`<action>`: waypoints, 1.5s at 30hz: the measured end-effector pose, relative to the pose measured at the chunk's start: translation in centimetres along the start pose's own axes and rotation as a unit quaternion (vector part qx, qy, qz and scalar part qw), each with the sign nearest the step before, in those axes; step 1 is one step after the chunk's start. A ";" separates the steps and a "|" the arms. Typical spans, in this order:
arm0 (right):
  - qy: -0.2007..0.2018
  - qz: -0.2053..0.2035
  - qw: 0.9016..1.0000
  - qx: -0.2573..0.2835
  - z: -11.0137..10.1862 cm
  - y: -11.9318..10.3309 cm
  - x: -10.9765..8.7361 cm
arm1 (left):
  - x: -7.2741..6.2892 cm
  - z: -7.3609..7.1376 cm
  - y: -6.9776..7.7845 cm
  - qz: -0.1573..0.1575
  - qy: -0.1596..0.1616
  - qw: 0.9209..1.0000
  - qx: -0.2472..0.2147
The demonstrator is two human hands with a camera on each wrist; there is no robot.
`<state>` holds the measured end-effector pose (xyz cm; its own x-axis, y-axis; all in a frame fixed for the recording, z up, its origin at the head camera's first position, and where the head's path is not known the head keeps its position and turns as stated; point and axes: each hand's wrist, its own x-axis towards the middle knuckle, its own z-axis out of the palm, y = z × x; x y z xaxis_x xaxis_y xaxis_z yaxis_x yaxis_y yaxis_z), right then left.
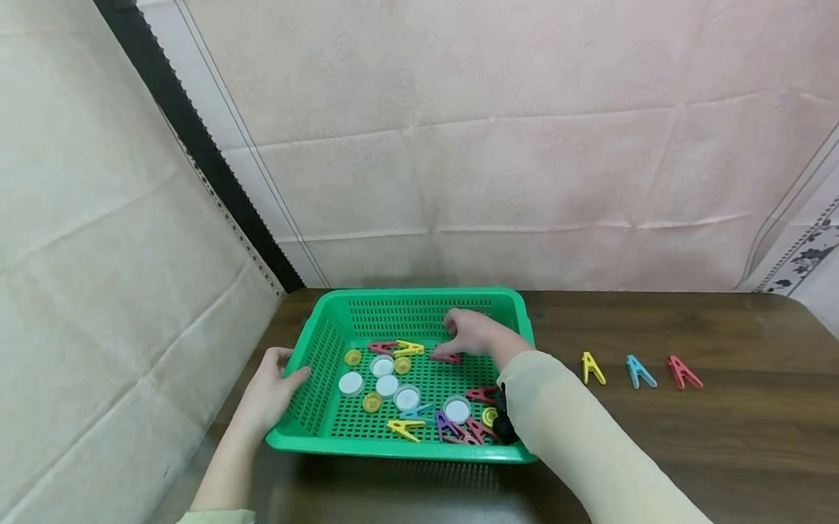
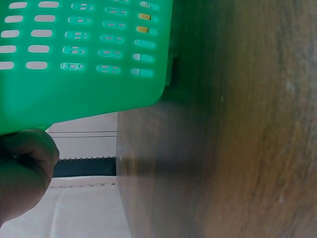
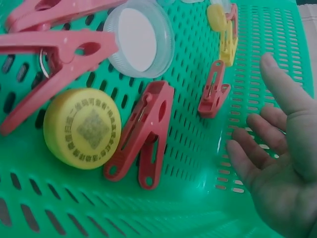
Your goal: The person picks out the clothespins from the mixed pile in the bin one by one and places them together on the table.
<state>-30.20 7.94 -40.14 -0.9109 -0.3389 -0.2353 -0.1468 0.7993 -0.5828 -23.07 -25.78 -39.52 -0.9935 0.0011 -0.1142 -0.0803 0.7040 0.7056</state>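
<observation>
Crowding the green basket (image 1: 402,449) at near right, a purple clip (image 1: 444,425) lies by the right sleeve (image 1: 581,420), which blocks part of the rim. Left hand (image 1: 269,391) pinches the left rim, probably steadying it. Three clips (image 1: 633,363) sit spaced on the table (image 1: 760,401), likely kept separate. Right hand (image 1: 474,335) — grip wide, empty — hovers by a red clip (image 1: 449,359) farther in; cloth (image 1: 565,165) behind.

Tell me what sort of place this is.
Probably a screened-off tabletop work corner; the wider room can't be told. A brown table sits below creased pale sheeting, which rises behind it and along the left, and a green basket stands on it.
</observation>
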 end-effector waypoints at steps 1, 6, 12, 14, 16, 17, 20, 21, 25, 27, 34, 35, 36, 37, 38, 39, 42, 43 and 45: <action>-0.002 0.000 1.000 -0.006 0.1 0.0 0.1 | 0.0 0.0 0.0 0.000 0.001 1.000 0.000; -0.022 0.006 0.999 -0.024 0.4 -0.2 0.3 | -0.2 0.1 0.1 0.000 0.000 1.000 -0.006; -0.035 0.023 0.998 -0.038 0.8 -0.2 0.5 | -0.2 0.2 0.2 0.001 0.002 1.000 0.000; -0.037 0.021 0.998 -0.041 0.9 -0.3 0.6 | -0.2 0.2 0.2 0.001 0.006 1.000 0.004; -0.040 0.018 0.998 -0.040 1.0 -0.3 0.7 | -0.2 0.2 0.2 0.001 0.007 1.000 0.004; -0.042 0.018 0.998 -0.039 1.0 -0.4 0.7 | -0.1 0.1 0.2 -0.001 0.008 1.000 0.004; -0.048 0.017 0.998 -0.040 1.2 -0.4 0.8 | -0.2 0.1 0.2 -0.001 0.005 1.000 0.000; -0.049 0.017 0.998 -0.041 1.3 -0.4 0.8 | -0.2 0.2 0.2 -0.001 0.004 1.000 -0.001; -0.053 0.013 0.998 -0.044 1.3 -0.5 0.9 | -0.3 0.2 0.2 -0.002 0.007 1.000 -0.003; -0.056 0.012 0.997 -0.044 1.3 -0.6 0.9 | -0.3 0.2 0.2 0.001 0.009 1.000 -0.002; -0.066 0.008 0.997 -0.047 1.3 -1.1 0.9 | -0.3 0.1 0.2 -0.004 0.012 1.000 -0.005; -0.067 0.008 0.997 -0.047 1.4 -1.2 1.0 | -0.3 0.2 0.1 -0.004 0.011 1.000 -0.006; -0.067 0.005 0.997 -0.049 1.4 -1.2 1.0 | -0.3 0.2 0.1 -0.005 0.011 1.000 -0.008; -0.067 0.003 0.997 -0.049 1.5 -1.3 1.0 | -0.3 0.2 0.1 -0.004 0.010 1.000 -0.009; -0.067 0.001 0.997 -0.049 1.6 -1.3 1.1 | -0.3 0.2 0.1 -0.005 0.010 1.000 -0.011; -0.068 -0.002 0.996 -0.050 1.8 -1.3 1.2 | -0.3 0.2 0.1 -0.005 0.010 1.000 -0.012; -0.067 -0.013 0.995 -0.065 2.2 -1.3 1.5 | -0.3 0.2 0.1 -0.005 0.010 1.000 -0.012; -0.067 -0.015 0.995 -0.070 2.4 -1.4 1.6 | -0.3 0.3 0.1 -0.005 0.011 1.000 -0.012; -0.066 -0.023 0.994 -0.082 2.7 -1.4 1.9 | -0.3 0.3 0.1 -0.006 0.012 1.000 -0.012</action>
<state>-30.66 4.86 -41.82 -0.8449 -0.4303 -0.3177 -0.2582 0.8482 -0.4625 -22.78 -25.51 -39.63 -0.9941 -0.0239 -0.1056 -0.0931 0.6867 0.7209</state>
